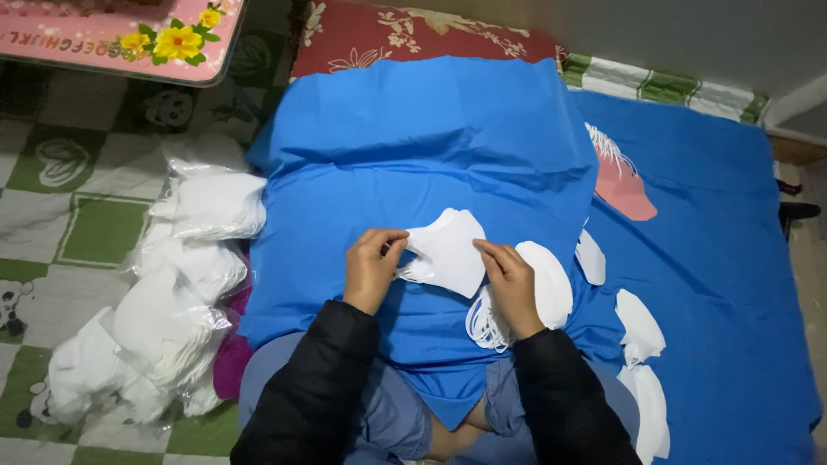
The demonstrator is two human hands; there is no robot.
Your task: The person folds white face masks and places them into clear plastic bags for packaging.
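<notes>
My left hand (372, 265) and my right hand (508, 282) together hold a white folded face mask (448, 250) above a blue cloth (413, 146) spread over my lap. The left hand's fingers pinch the mask's left edge, and the right hand grips its right side. A stack of white masks (551, 280) with loose ear loops (484, 327) lies just under and right of my right hand. Both arms wear black sleeves.
Several clear bags of white masks (185, 284) pile up on the left on a green-and-white checked mat. Single masks (639, 323) lie in a row on the blue sheet at right. A pink piece (624, 185), a red floral pillow (413, 34) and a pink flowered board (121, 34) sit farther off.
</notes>
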